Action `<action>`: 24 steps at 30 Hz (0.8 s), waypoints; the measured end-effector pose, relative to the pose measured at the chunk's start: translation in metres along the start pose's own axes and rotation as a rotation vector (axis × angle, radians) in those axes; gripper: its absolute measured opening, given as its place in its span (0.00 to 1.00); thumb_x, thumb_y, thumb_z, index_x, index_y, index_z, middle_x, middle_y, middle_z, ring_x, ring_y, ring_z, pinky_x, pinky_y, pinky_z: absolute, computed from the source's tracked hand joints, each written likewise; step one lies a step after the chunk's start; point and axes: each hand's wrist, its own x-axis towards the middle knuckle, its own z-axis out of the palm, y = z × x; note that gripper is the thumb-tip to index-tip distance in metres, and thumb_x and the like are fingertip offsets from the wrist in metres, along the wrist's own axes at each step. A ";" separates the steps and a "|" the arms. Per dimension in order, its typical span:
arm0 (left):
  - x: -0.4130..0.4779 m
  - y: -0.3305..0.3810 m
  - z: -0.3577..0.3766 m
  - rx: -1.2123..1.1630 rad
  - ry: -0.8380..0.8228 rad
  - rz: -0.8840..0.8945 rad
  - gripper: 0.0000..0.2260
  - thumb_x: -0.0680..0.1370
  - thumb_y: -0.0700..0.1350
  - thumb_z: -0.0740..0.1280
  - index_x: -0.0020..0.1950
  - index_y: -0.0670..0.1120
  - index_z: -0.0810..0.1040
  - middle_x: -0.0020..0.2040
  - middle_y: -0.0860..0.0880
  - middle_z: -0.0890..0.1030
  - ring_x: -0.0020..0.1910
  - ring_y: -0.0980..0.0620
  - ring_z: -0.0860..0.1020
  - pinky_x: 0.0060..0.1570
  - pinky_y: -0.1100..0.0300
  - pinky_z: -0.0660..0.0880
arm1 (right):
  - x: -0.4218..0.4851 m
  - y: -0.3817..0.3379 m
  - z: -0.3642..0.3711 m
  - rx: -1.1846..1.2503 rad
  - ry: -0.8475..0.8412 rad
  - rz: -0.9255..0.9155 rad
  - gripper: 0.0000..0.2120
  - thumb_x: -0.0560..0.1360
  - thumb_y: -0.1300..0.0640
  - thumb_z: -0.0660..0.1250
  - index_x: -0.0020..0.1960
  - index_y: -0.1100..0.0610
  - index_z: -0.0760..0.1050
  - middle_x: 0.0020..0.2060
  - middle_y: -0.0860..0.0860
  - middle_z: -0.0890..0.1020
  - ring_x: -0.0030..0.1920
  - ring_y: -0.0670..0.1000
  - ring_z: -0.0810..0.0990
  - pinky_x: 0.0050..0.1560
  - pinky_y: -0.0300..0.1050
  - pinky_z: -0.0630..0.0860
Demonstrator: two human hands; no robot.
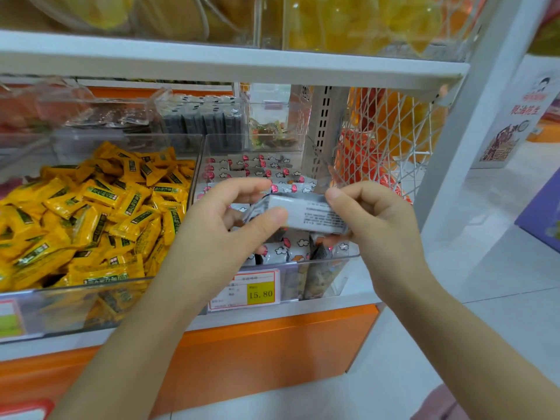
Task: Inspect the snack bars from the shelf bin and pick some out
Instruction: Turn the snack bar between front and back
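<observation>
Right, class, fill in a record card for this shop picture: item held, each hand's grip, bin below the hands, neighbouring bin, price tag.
item held: grey snack bar, printed back up
left grip: left hand pinches its left end
right grip: right hand pinches its right end
bin below: clear bin of grey cloud-print bars
neighbouring bin: yellow packets, on the left
label: price tag on the bin's front reads 15.80

The left hand (230, 225) and right hand (372, 225) have bare forearms, with pinkish clothing (439, 403) at lower right.
</observation>
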 end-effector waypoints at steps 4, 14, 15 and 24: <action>0.001 -0.002 0.000 0.019 0.037 0.037 0.08 0.72 0.45 0.69 0.48 0.57 0.78 0.40 0.54 0.82 0.34 0.60 0.79 0.31 0.70 0.75 | 0.001 0.001 -0.002 0.024 -0.033 0.042 0.11 0.77 0.58 0.65 0.37 0.58 0.78 0.34 0.51 0.80 0.31 0.49 0.80 0.30 0.43 0.79; 0.001 -0.005 -0.003 0.101 0.110 0.003 0.11 0.75 0.56 0.61 0.46 0.51 0.77 0.30 0.47 0.78 0.25 0.58 0.75 0.26 0.68 0.72 | 0.000 0.001 0.002 0.076 -0.146 0.073 0.10 0.73 0.54 0.67 0.46 0.61 0.79 0.37 0.57 0.80 0.30 0.52 0.79 0.29 0.41 0.77; 0.001 -0.005 -0.002 0.101 0.089 0.015 0.07 0.76 0.53 0.61 0.47 0.54 0.77 0.31 0.48 0.78 0.25 0.59 0.75 0.26 0.68 0.72 | 0.001 0.002 0.002 0.099 -0.135 0.089 0.12 0.73 0.53 0.67 0.46 0.62 0.78 0.36 0.56 0.79 0.29 0.51 0.79 0.29 0.42 0.76; 0.001 0.000 0.001 0.053 0.066 0.053 0.13 0.72 0.47 0.68 0.54 0.57 0.74 0.39 0.54 0.80 0.32 0.60 0.79 0.29 0.71 0.73 | 0.003 0.004 -0.002 0.279 -0.159 0.231 0.21 0.70 0.49 0.65 0.47 0.69 0.75 0.35 0.62 0.78 0.27 0.51 0.77 0.25 0.40 0.75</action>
